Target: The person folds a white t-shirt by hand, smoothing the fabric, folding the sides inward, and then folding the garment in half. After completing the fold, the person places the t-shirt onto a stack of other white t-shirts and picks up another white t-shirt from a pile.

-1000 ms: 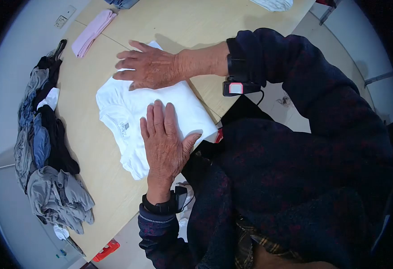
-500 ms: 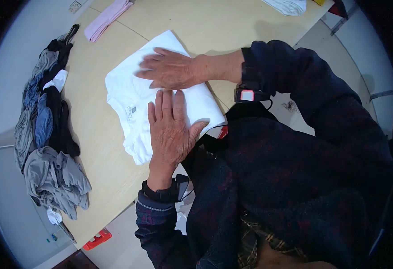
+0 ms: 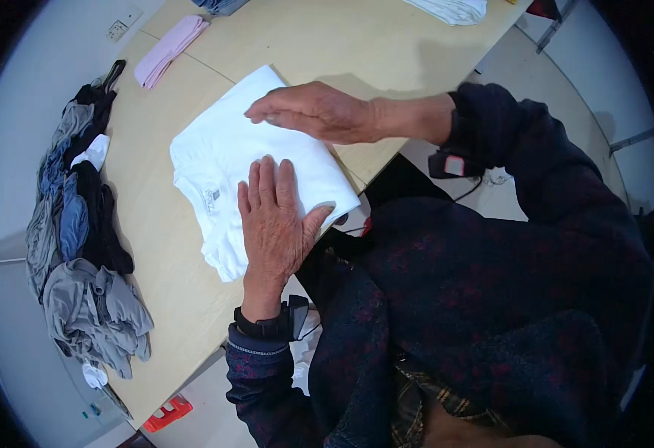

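A white T-shirt (image 3: 215, 138), folded into a rough rectangle, lies on the light wooden table, its neckline with a printed label toward the left. My left hand (image 3: 271, 224) rests flat on the shirt's near part, fingers stretched out and thumb spread to the right. Over the shirt's far right part is my right hand (image 3: 315, 112), turned edge-on with straight fingers held close together and nothing in them. Its fingertips overlap the middle of the upper fabric in this view. Both wrists carry dark straps with small devices.
Along the table's left side lies a long heap of grey, black and blue clothes (image 3: 92, 299). A folded pink garment (image 3: 170, 51) and a white folded cloth (image 3: 454, 9) lie at the far side. A red plastic object (image 3: 169, 413) shows below the table's near left edge.
My right hand has lifted from lying flat on the shirt and turned onto its edge, shifting right. My left hand stays flat on the shirt. The view has shifted slightly.
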A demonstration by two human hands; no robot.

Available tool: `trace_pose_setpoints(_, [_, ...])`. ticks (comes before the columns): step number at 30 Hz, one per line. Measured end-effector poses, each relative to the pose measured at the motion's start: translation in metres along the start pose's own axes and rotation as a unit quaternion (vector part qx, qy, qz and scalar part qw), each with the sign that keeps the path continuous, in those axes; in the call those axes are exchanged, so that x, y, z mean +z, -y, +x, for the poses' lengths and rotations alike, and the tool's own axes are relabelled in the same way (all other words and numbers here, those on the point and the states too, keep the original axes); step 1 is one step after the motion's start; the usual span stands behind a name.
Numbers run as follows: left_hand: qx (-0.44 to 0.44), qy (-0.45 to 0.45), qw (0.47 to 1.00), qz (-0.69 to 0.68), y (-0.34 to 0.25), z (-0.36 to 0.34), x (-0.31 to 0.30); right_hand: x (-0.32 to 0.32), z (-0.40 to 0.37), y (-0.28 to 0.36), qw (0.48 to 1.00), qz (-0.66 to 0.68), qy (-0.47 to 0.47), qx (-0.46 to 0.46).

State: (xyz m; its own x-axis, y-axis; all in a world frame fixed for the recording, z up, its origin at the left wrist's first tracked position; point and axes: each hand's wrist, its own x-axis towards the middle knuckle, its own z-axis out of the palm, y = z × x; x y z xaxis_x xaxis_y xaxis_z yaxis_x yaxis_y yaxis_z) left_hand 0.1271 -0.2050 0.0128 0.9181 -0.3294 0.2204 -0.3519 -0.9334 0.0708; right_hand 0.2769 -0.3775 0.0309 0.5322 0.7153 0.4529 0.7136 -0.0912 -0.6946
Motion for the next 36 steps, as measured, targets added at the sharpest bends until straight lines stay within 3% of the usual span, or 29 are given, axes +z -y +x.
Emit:
trace_pose_setpoints(2, [-0.002,0.001,1.0,0.002,0.0,0.0,0.001,-0.002,-0.012,0.002,0.995,0.071,-0.033,0.056])
trace_pose_setpoints(8, [0.001,0.005,1.0,0.01,-0.001,0.0,0.001,-0.012,-0.006,-0.017,0.997,-0.026,0.071,0.007])
trace_pose_setpoints(11, [-0.001,0.007,1.0,0.014,-0.002,0.0,0.001,-0.012,-0.004,-0.016,0.977,0.179,0.047,0.108])
trace_pose_setpoints(14, [0.001,0.004,1.0,0.021,-0.001,0.0,0.002,-0.021,0.0,0.005,0.97,0.226,0.015,0.093])
trace_pose_setpoints(17, [0.001,0.004,1.0,0.021,-0.001,0.0,0.002,-0.009,-0.01,-0.012,0.993,-0.033,0.103,0.039])
trace_pose_setpoints(18, [0.002,0.009,1.0,0.017,-0.001,-0.002,0.002,-0.002,-0.009,-0.017,0.981,0.151,0.068,0.104])
trace_pose_setpoints(24, [-0.012,0.014,1.0,0.01,-0.002,-0.002,-0.001,-0.002,-0.011,-0.024,0.988,0.107,0.085,0.076])
trace_pose_setpoints(27, [-0.009,0.006,1.0,0.004,-0.001,-0.011,-0.009,-0.002,-0.008,-0.019,0.98,0.152,0.074,0.108])
trace_pose_setpoints(30, [-0.004,0.002,1.0,-0.006,0.007,-0.032,-0.017,-0.007,-0.01,-0.001,0.995,0.086,0.028,0.03])
trace_pose_setpoints(34, [-0.013,-0.005,1.0,-0.001,0.025,-0.063,-0.022,0.018,-0.033,-0.02,0.975,-0.188,0.038,-0.114])
trace_pose_setpoints(36, [-0.012,-0.006,1.0,0.012,0.033,-0.072,-0.025,0.019,-0.039,-0.019,0.982,-0.156,0.037,-0.097])
